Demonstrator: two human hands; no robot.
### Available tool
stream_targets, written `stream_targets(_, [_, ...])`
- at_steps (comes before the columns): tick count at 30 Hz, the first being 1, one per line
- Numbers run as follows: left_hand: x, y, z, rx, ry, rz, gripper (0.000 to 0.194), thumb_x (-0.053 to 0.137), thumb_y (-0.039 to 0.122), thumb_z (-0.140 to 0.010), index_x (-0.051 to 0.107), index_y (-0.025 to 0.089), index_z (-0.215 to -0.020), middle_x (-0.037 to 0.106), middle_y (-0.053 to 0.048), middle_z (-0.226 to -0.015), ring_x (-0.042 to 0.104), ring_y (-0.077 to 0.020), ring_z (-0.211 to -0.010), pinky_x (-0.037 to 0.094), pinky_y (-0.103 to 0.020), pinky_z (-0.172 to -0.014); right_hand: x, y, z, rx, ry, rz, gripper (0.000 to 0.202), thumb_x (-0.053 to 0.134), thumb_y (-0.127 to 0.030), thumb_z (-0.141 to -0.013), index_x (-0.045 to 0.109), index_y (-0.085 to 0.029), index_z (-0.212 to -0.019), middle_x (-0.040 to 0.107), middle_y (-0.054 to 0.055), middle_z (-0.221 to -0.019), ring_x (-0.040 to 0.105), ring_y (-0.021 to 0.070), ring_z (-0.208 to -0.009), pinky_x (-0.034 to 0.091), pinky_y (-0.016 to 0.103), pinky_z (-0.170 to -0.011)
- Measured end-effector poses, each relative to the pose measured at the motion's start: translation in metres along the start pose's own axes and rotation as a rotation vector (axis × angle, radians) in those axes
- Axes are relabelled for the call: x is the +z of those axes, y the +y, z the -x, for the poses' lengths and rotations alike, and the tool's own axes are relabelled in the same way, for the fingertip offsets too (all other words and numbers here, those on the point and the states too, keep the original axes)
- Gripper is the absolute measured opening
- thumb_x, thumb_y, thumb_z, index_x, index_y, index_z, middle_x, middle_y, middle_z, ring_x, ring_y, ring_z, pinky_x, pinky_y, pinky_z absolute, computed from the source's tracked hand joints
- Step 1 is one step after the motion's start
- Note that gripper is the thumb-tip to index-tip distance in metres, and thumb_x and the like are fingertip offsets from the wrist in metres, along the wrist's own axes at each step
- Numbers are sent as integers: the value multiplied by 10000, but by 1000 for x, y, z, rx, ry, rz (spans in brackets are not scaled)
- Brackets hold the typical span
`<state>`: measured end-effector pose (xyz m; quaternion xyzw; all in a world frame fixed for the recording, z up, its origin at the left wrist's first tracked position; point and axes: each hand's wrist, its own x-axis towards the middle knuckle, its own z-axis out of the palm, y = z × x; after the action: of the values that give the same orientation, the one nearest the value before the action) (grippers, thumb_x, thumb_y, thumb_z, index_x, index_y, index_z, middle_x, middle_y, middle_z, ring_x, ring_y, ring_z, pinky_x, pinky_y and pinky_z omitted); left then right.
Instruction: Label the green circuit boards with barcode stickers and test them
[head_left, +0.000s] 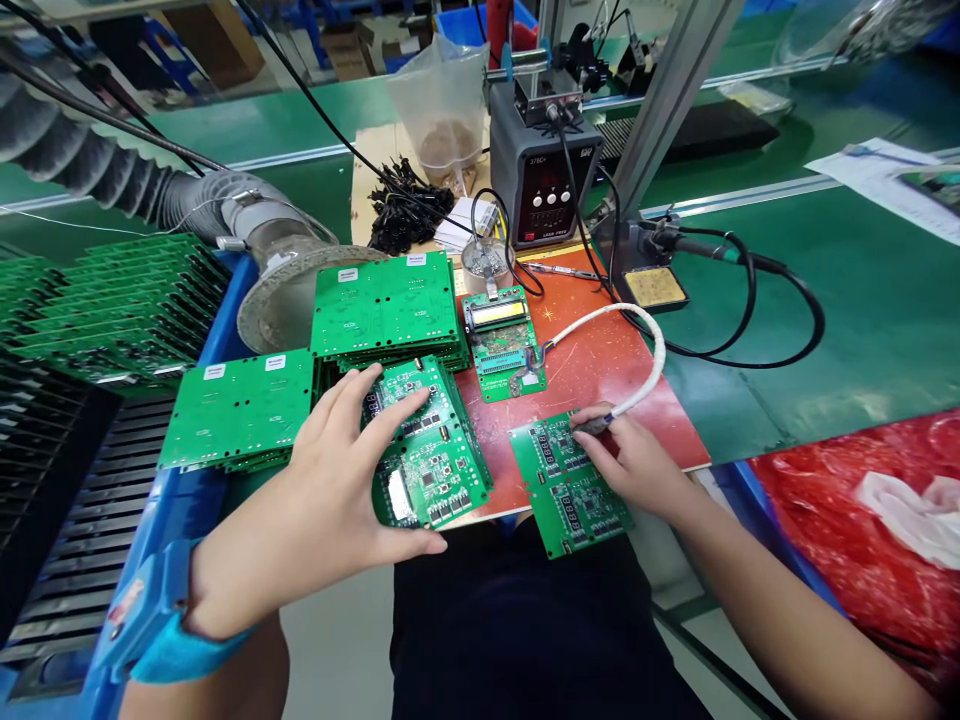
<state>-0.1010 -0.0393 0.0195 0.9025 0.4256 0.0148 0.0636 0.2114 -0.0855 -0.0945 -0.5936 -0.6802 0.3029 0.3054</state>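
Note:
My left hand (352,470) is spread over a stack of green circuit boards (442,465), its fingers apart across the top board. In my right hand (626,460) is the dark plug-like end of a white sleeved cable (651,340), pinched between thumb and fingers. Its tip meets the upper part of a single circuit board (536,480) with two dark digit displays. That board lies at the near edge of the red mat (622,370) and juts past it. The cable runs to a small programmer board (502,345) with a lit screen and a teal socket.
More boards are stacked face down (382,310) behind my left hand, and others (240,410) lie on a blue crate. A soldering station (544,165), an iron stand with sponge (654,288) and a fume duct (277,250) stand around. Red plastic (885,530) fills a bin at right.

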Motion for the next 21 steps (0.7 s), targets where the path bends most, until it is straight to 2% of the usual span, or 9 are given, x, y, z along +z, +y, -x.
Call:
stream_targets(7, [3, -2, 5, -27, -28, 15, 1044, 599, 748, -619, 235, 223, -1445, 124, -211, -1511, 150, -476, -1367, 311, -650, -1002, 0, 1, -4, -41, -49, 21, 136, 487, -230, -878, 528, -191, -1002, 645, 79, -964, 617, 214, -926, 486, 380, -828])
stream_targets(13, [0, 1, 7, -45, -63, 36, 1072, 571, 755, -639, 139, 238, -1473, -10, -193, -1548, 86, -508, -1366, 330, -672, -969, 5, 5, -5, -57, 14, 13, 88, 496, -223, -860, 529, -196, -937, 640, 59, -858, 624, 191, -788, 505, 338, -720])
stream_targets(21, [1, 0, 11, -58, -34, 47, 1079, 556, 757, -648, 77, 264, -1480, -2, -182, -1552, 78, -503, -1369, 307, -679, -976, 2, 5, -4, -57, 2, 10, 118, 493, -254, -872, 536, -198, -966, 657, 68, -902, 634, 207, -850, 500, 356, -770])
